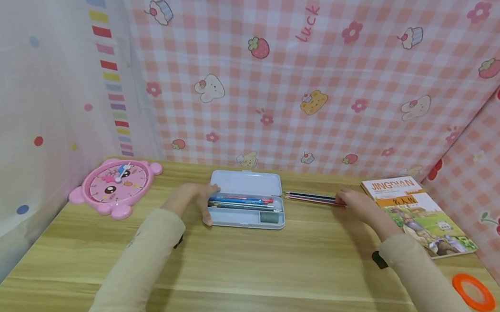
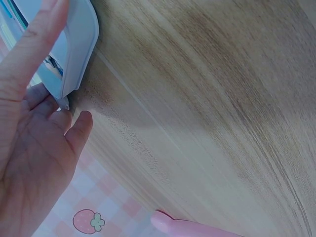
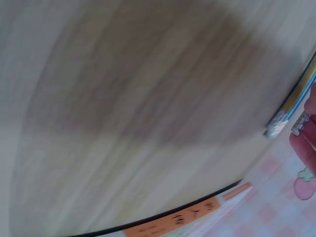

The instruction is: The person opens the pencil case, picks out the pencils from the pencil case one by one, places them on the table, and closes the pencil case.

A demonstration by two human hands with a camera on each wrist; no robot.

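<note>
A pale blue pencil case (image 1: pixel 247 181) lies with its lid folded back on the wooden table. Pens and pencils (image 1: pixel 244 202) fill its middle, and a grey-green eraser (image 1: pixel 269 217) sits in the front right corner. My left hand (image 1: pixel 197 202) holds the case's left end, thumb toward the front and fingers at the back. In the left wrist view, the fingertips (image 2: pixel 85 118) reach past the case's corner. To the right of the case, my right hand (image 1: pixel 356 206) pinches a few pencils (image 1: pixel 310 197) near their blunt ends, their points toward the case. Metal-banded pencil ends (image 3: pixel 278 123) show in the right wrist view.
At the back left lies a pink toy clock (image 1: pixel 118 185). A book (image 1: pixel 421 217) with a picture cover lies on the right, under my right forearm's far side. An orange ring (image 1: pixel 474 292) rests at the front right. Checked cloth (image 1: pixel 271 78) hangs behind the table.
</note>
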